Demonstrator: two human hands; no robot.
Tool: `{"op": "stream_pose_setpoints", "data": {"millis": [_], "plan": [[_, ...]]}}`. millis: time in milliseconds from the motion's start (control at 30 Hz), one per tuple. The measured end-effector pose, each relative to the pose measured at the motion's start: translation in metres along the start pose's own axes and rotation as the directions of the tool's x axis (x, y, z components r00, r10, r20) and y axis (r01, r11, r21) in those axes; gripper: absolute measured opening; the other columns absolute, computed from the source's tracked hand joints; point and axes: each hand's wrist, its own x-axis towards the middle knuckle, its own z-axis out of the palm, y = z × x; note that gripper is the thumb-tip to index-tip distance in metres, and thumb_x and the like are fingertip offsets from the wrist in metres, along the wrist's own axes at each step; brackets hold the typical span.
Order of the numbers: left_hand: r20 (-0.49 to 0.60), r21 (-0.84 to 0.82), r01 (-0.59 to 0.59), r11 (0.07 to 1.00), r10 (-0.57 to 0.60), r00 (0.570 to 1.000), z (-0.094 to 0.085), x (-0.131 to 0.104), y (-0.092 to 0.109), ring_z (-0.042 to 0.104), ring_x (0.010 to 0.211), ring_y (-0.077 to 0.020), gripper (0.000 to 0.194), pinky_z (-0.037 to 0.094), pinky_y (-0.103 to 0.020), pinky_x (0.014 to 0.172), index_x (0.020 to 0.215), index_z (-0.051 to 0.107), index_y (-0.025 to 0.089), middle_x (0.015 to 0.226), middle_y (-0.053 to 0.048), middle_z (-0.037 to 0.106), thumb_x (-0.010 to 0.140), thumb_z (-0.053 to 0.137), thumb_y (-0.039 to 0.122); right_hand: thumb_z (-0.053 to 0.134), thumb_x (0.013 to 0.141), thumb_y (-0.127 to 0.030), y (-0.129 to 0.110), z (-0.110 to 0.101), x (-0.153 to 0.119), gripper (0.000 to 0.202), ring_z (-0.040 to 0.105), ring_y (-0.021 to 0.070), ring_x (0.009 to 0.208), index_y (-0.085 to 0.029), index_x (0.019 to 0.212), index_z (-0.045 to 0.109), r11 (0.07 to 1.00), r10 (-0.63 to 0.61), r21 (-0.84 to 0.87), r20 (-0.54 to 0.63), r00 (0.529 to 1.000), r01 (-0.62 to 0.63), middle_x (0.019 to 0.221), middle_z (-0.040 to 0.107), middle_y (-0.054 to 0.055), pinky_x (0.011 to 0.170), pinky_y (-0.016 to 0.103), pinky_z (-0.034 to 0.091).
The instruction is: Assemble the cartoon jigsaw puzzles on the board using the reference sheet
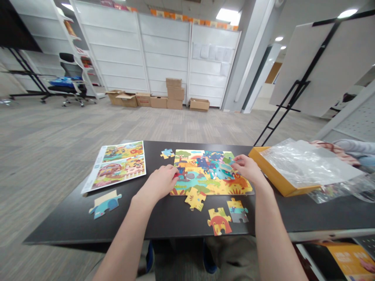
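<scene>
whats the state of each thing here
Puzzle: lying flat, picture up
Left hand: at the puzzle's left edge, grip unclear
Right hand: at the puzzle's right side, grip unclear
Blue piece at left: loose, face up
Picture sheet: face up
Yellow box: open
Office chair: unoccupied
Ceiling lights: on

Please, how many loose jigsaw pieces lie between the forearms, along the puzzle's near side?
3: a yellow piece at the colourful puzzle's near edge, an orange-faced piece, a multicoloured one to its right. Arms may hide others.
</scene>
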Motion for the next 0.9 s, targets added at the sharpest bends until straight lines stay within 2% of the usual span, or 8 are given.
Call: {"op": "stream_pose_setpoints", "data": {"millis": [167,300,367,467,600,733,800,900], "plan": [[-0.011,-0.008,-0.007,1.0,0.007,1.0,0.001,0.0,-0.001,0.063,0.113,-0.0269,0.027,0.051,-0.037,0.093,0.115,0.067,0.02,0.123,-0.011,0.066,0.099,0.047,0.027,0.067,0.077,-0.034,-0.001,0.0,-0.001,0.017,0.068,0.018,0.068,-0.02,0.086,0.063,0.999,-0.037,-0.01,0.001,0.999,0.037,0.077,0.073,0.004,0.061,0.026,0.051],[-0.005,-0.006,-0.007,1.0,0.007,1.0,0.001,0.001,-0.001,0.064,0.113,-0.0271,0.027,0.051,-0.037,0.094,0.115,0.067,0.019,0.123,-0.012,0.066,0.099,0.047,0.026,0.065,0.074,-0.022,0.001,0.003,-0.002,0.048,0.065,0.0133,0.059,-0.023,0.122,0.06,0.996,-0.091,0.031,0.062,0.994,0.089,0.086,0.068,0.0,0.059,0.025,0.052],[-0.01,-0.007,-0.002,1.0,0.002,1.0,0.001,0.001,-0.001,0.064,0.113,-0.027,0.027,0.051,-0.037,0.094,0.115,0.067,0.019,0.123,-0.012,0.066,0.099,0.047,0.026,0.061,0.074,-0.018,0.0,0.004,-0.002,0.056,0.065,0.012,0.057,-0.026,0.129,0.058,0.993,-0.118,0.023,0.106,0.987,0.116,0.086,0.065,-0.002,0.058,0.024,0.051],[-0.014,-0.006,0.0,1.0,0.0,1.0,0.001,0.001,0.0,0.064,0.113,-0.027,0.026,0.051,-0.037,0.092,0.115,0.067,0.02,0.122,-0.011,0.067,0.099,0.048,0.026,0.06,0.075,-0.02,-0.005,0.005,-0.004,0.044,0.065,0.0125,0.056,-0.025,0.119,0.063,0.994,-0.1,0.065,0.112,0.989,0.093,0.086,0.064,-0.001,0.054,0.024,0.05],[-0.005,-0.005,0.008,1.0,-0.008,1.0,0.0,0.001,0.001,0.064,0.113,-0.0281,0.026,0.052,-0.038,0.091,0.116,0.067,0.02,0.123,-0.012,0.066,0.099,0.049,0.028,0.065,0.075,-0.031,-0.014,0.004,-0.006,0.023,0.065,0.0149,0.059,-0.022,0.096,0.062,0.994,-0.075,0.08,-0.002,0.997,0.075,0.08,0.067,0.0,0.052,0.024,0.049],[0.001,-0.01,0.009,1.0,-0.009,1.0,-0.002,0.0,0.002,0.064,0.112,-0.0287,0.027,0.052,-0.039,0.091,0.117,0.067,0.019,0.123,-0.012,0.066,0.099,0.048,0.028,0.068,0.075,-0.041,-0.015,0.002,-0.005,0.022,0.066,0.0182,0.066,-0.02,0.078,0.06,0.994,-0.095,0.05,-0.017,0.995,0.095,0.071,0.07,0.003,0.059,0.026,0.05],[-0.001,-0.01,0.003,1.0,-0.003,1.0,-0.002,0.0,0.002,0.064,0.111,-0.0285,0.027,0.052,-0.039,0.091,0.117,0.067,0.019,0.122,-0.012,0.066,0.099,0.048,0.028,0.069,0.073,-0.039,-0.013,0.003,-0.004,0.022,0.067,0.0189,0.069,-0.02,0.081,0.06,0.994,-0.077,0.073,-0.002,0.997,0.077,0.075,0.071,0.004,0.059,0.026,0.051],[-0.012,-0.009,-0.002,1.0,0.001,1.0,-0.001,0.0,0.001,0.064,0.11,-0.0282,0.027,0.052,-0.039,0.091,0.117,0.067,0.019,0.121,-0.012,0.067,0.099,0.048,0.028,0.07,0.071,-0.032,-0.012,0.005,-0.005,0.034,0.068,0.0179,0.066,-0.022,0.102,0.06,0.985,-0.014,0.173,0.05,0.999,0.005,0.081,0.068,0.002,0.056,0.027,0.053]]}}
